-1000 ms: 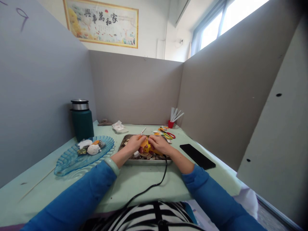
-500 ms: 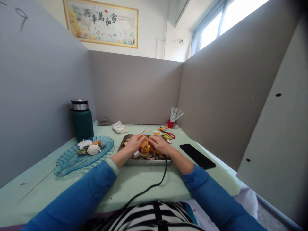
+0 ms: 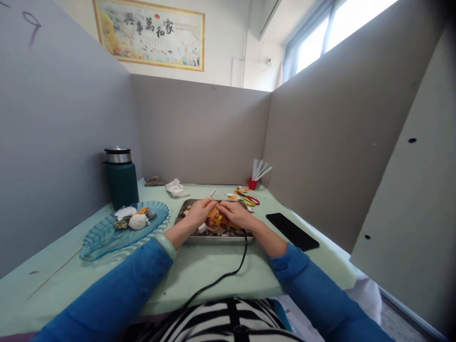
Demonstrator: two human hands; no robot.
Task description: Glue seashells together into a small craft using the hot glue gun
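Note:
Both my hands meet over a metal tray [image 3: 213, 241] of shells, closed around a yellow glue gun [image 3: 216, 220]. My left hand [image 3: 199, 212] grips its body from the left, and a thin whitish stick [image 3: 213, 193] pokes up just beyond those fingers. From the right, my right hand [image 3: 237, 213] wraps around it, fingertips almost touching the left ones. A black cord [image 3: 231, 274] runs from the glue gun's lower end toward my lap. My fingers hide much of the gun, including its tip.
A blue plate [image 3: 96, 240] with several shells and a green bottle [image 3: 122, 184] stand left. Crumpled tissue [image 3: 176, 187], scissors-like red-and-yellow pliers [image 3: 249, 197] and a red cup [image 3: 252, 184] of white sticks lie behind. A black phone [image 3: 292, 230] is at right; grey partitions [image 3: 199, 133] enclose the table.
My fingers shift very slightly around the glue gun. Everything else stays in place.

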